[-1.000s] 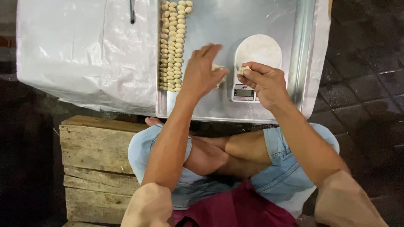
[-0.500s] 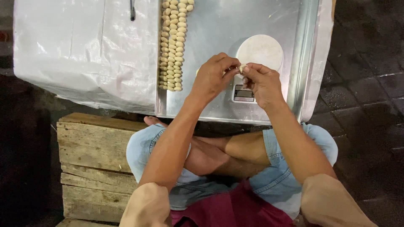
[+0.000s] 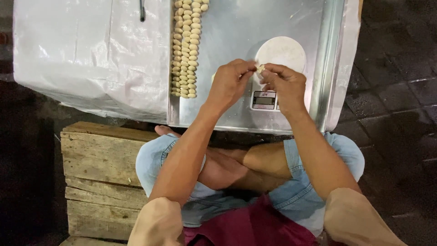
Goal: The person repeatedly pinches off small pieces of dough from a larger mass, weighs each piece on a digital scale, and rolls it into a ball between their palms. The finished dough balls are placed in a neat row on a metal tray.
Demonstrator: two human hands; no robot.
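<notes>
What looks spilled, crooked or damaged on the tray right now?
Nothing stands out. Both hands pinch a small dough piece above the scale; the dough rows lie tidy on the tray.

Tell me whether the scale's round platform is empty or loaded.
Empty: the round platform of the scale shows bare white; both hands hold the dough piece above it.

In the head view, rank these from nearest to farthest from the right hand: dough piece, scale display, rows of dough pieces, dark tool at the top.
1. Dough piece, pinched at the right hand fingertips.
2. Scale display, just beneath that hand.
3. Rows of dough pieces, left on the tray.
4. Dark tool, far upper left on the plastic.
</notes>
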